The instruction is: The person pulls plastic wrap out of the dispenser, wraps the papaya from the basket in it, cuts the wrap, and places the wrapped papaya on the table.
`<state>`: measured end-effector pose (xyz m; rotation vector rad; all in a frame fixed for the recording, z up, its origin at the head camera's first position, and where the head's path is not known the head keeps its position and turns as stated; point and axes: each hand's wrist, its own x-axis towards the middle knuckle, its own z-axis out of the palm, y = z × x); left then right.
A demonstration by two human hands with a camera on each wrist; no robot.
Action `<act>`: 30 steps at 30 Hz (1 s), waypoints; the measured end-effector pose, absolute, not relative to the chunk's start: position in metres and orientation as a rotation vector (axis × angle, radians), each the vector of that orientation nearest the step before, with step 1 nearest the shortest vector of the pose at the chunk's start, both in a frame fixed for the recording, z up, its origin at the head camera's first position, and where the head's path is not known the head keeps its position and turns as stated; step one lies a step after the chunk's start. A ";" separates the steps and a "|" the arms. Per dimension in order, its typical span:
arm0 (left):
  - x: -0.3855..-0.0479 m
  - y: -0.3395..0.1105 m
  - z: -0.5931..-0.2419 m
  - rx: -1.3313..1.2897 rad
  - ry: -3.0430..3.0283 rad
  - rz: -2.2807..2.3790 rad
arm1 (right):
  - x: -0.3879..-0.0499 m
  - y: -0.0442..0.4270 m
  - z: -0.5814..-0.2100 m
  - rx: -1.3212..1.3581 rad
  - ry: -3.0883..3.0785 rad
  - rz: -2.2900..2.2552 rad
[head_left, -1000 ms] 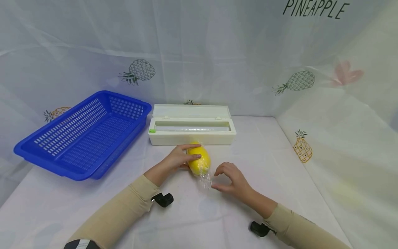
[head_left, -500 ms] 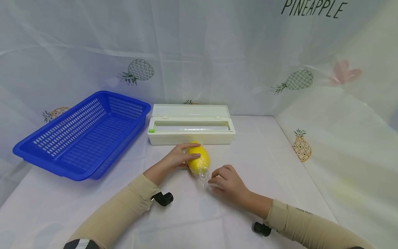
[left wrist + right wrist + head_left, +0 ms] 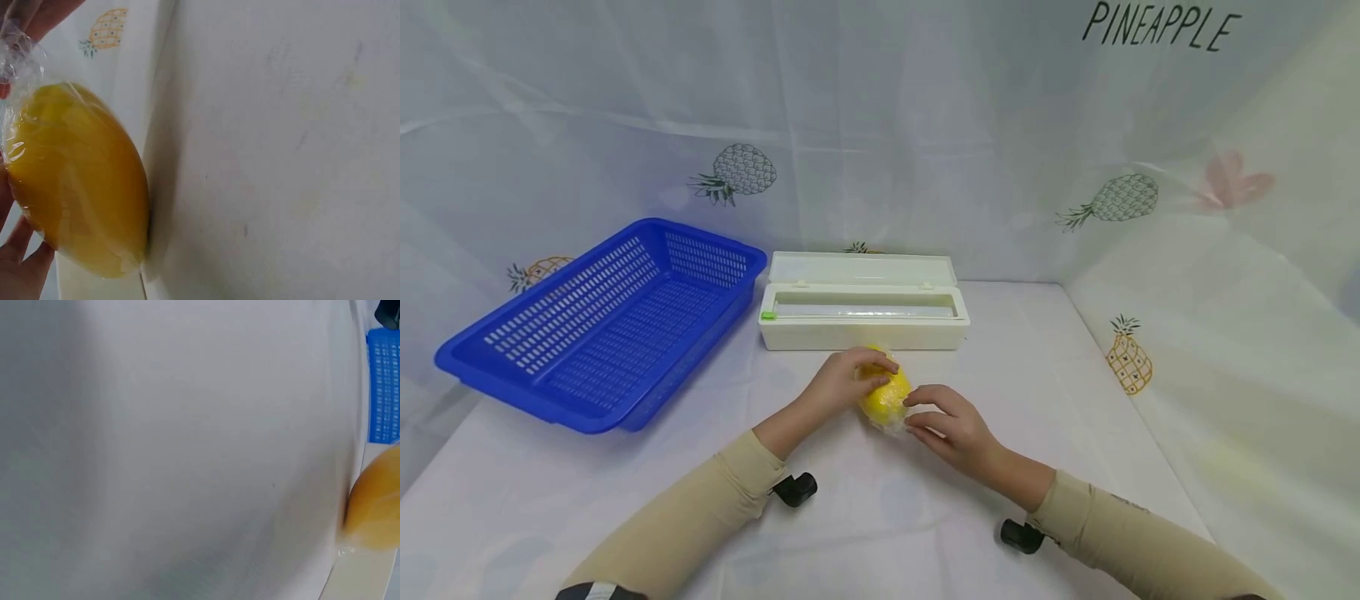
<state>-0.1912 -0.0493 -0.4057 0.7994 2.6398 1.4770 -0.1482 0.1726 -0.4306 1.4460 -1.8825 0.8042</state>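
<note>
A yellow lemon-like fruit (image 3: 884, 402) in clear plastic film lies on the white cloth in front of the long white box. From its left side my left hand (image 3: 838, 385) grips it, thumb and fingers around its upper part. At its lower right, my right hand (image 3: 958, 433) pinches the gathered film (image 3: 891, 427) with its fingertips. The left wrist view shows the wrapped fruit (image 3: 81, 181) close up, left fingers (image 3: 22, 256) under one end and crumpled film (image 3: 25, 56) at the other. In the right wrist view only part of the fruit (image 3: 377, 506) shows.
The white box (image 3: 863, 336) stands behind the fruit with its lid raised and a roll of film inside. A blue perforated basket (image 3: 587, 325) is at the left. White printed cloth (image 3: 925, 150) hangs at the back and right.
My right hand has moved left to the film and the fruit. The film tail below the fruit looks shorter and more bunched. My left fingers have shifted slightly over the fruit.
</note>
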 end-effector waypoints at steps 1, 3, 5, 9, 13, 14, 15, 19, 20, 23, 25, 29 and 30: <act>-0.191 -0.049 -0.406 0.825 2.636 1.472 | -0.149 0.172 -0.430 1.445 -1.879 0.819; -0.192 -0.049 -0.406 0.869 2.633 1.464 | -0.150 0.171 -0.429 1.443 -1.885 0.851; -0.194 -0.049 -0.406 0.892 2.622 1.450 | -0.150 0.172 -0.430 1.448 -1.900 0.880; -0.196 -0.047 -0.406 0.966 2.588 1.405 | -0.153 0.175 -0.433 1.508 -1.877 0.859; -0.198 -0.045 -0.407 1.026 2.565 1.384 | -0.152 0.184 -0.436 1.588 -1.859 0.777; -0.199 -0.045 -0.407 1.026 2.564 1.385 | -0.151 0.186 -0.436 1.593 -1.870 0.764; -0.199 -0.045 -0.407 1.015 2.565 1.380 | -0.150 0.188 -0.437 1.592 -1.884 0.749; -0.200 -0.046 -0.408 0.962 2.555 1.389 | -0.146 0.188 -0.440 1.514 -1.950 0.665; -0.200 -0.047 -0.409 0.950 2.555 1.391 | -0.145 0.186 -0.441 1.488 -1.968 0.627; -0.199 -0.048 -0.410 0.933 2.554 1.396 | -0.143 0.180 -0.441 1.437 -1.992 0.514; -0.198 -0.048 -0.410 0.957 2.556 1.391 | -0.143 0.177 -0.441 1.434 -1.972 0.478; -0.197 -0.047 -0.412 1.094 2.579 1.313 | -0.143 0.175 -0.439 1.455 -1.932 0.527; -0.196 -0.047 -0.412 1.129 2.582 1.293 | -0.143 0.175 -0.439 1.457 -1.932 0.547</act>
